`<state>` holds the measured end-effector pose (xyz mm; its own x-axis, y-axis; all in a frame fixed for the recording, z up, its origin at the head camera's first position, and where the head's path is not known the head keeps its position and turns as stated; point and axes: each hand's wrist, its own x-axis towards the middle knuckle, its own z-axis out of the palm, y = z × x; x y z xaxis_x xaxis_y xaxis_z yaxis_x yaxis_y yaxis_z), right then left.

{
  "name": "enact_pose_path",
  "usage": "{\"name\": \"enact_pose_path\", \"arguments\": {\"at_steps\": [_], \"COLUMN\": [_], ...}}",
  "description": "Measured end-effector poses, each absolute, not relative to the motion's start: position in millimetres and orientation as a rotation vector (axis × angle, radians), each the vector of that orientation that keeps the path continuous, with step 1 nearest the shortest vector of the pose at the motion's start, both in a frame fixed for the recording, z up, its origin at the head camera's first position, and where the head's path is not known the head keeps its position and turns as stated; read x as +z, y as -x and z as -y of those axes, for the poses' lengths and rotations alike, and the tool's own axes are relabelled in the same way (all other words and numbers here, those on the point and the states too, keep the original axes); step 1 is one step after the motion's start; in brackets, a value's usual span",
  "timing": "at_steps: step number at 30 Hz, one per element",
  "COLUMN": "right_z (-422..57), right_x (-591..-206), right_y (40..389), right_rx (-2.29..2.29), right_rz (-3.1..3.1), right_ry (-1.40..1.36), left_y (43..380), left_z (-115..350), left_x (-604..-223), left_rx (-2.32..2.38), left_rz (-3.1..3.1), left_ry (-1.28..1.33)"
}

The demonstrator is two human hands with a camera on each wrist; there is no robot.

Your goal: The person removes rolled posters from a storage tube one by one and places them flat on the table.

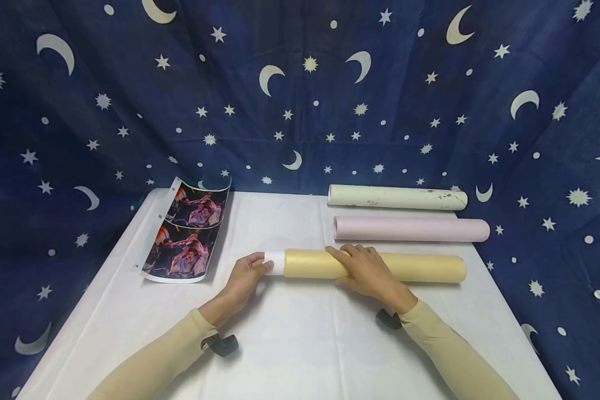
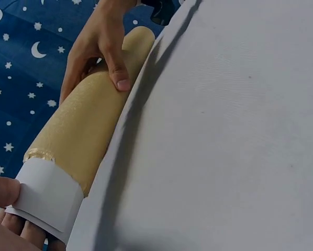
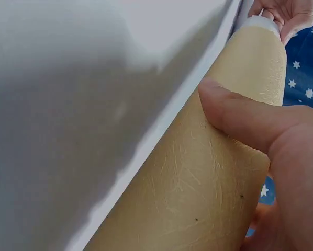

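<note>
Head view: left hand [image 1: 242, 279] pinching white paper sleeve [image 1: 275, 264], right hand [image 1: 367, 271] gripping yellow textured roll [image 1: 422, 268].
Sleeve pokes out of the yellow roll's left end; roll lies across mid-desk [image 1: 280, 344], right thumb on near side, roughly mid-length. Behind it, pink roll [image 1: 410, 229], then floral cream roll [image 1: 380, 196]. Left: curled two-picture photo print [image 1: 186, 241]. Back: navy moon-and-star curtain [image 1: 310, 128].

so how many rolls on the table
3 plainly: yellow roll under the right hand, pink roll behind it, floral roll farthest back; the white paper may be another, mostly hidden.
</note>
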<state>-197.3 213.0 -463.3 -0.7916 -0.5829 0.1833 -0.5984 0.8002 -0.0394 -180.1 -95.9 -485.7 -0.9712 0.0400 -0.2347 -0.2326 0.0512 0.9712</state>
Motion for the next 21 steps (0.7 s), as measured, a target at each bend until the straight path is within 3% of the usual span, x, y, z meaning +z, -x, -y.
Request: {"name": "enact_pose_path", "arguments": {"at_steps": [21], "right_z": [-234], "right_x": [-443], "right_y": [196], "right_rx": [0.144], "right_rz": [2.742], "right_ry": [-0.889], "left_y": [182], "left_z": [110], "left_x": [-464], "left_rx": [2.111], "left_rz": [-2.097], "left_ry": [0.168]}}
